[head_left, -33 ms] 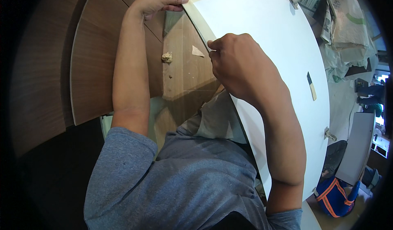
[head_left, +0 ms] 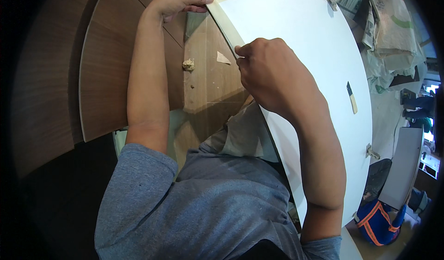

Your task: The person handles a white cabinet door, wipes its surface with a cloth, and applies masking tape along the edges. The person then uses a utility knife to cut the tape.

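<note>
A large white panel (head_left: 300, 15) reaches across my right side, with cream masking tape (head_left: 223, 21) running along its far and left edges. My left hand (head_left: 184, 2) pinches at the far left corner, thumb on the tape and other fingers curled beside the edge. Lower down that same left edge, my right hand (head_left: 273, 68) is closed with thumb and forefinger pressed together at the tape. The rest of its fingers are tucked under and hidden. A small knife (head_left: 352, 98) with a dark blade and cream handle lies on the panel, right of my right forearm.
Metal clips (head_left: 333, 1) grip the panel's right edge. Brown wood panels (head_left: 106, 61) stand at my left. A crumpled lump (head_left: 188, 65) and a paper scrap (head_left: 223, 58) lie on the wooden surface below. Plastic bags (head_left: 393, 33) and a blue-orange bag (head_left: 379, 220) are at right.
</note>
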### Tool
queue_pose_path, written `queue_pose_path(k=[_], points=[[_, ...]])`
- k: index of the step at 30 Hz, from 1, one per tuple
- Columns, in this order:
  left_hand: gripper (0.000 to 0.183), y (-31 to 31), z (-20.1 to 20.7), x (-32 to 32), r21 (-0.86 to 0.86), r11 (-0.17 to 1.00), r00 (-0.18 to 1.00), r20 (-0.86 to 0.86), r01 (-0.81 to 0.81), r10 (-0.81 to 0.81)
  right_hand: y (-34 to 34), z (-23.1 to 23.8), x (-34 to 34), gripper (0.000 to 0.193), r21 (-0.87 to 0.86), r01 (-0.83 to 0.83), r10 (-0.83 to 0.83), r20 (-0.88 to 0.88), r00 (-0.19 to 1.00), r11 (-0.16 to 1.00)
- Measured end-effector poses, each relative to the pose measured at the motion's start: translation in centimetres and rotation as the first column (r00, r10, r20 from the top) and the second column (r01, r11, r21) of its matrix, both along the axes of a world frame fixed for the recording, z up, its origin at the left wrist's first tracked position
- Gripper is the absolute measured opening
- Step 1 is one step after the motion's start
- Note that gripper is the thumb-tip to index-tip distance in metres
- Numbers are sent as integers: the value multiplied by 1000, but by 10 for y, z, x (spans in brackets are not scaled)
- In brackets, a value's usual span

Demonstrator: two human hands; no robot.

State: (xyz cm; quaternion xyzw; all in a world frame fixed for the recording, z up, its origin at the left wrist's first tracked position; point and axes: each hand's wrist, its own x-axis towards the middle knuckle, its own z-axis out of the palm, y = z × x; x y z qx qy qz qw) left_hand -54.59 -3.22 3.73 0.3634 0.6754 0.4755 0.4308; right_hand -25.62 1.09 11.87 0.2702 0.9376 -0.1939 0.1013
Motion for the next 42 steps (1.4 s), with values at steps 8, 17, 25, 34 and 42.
queue_pose_path(k=[8,17,25,34,42], points=[[21,3,-3,-2,25,1000,1000,-17,9,-8,2,-4,-1,19,-5,-29,29,-59,998,1000],[20,3,1,0,2,1000,999,-33,-10,10,-2,2,-10,25,39,-40,35,118,992,998],[20,5,-2,1,14,1000,1000,10,-16,16,-4,-1,-11,29,89,-109,96,137,986,990],[22,5,-3,0,17,1000,1000,-7,3,-3,-3,2,-12,29,82,-97,81,184,980,992],[23,5,-7,-1,28,1000,1000,-11,3,-3,-4,-2,-12,30,96,-96,82,141,987,991]])
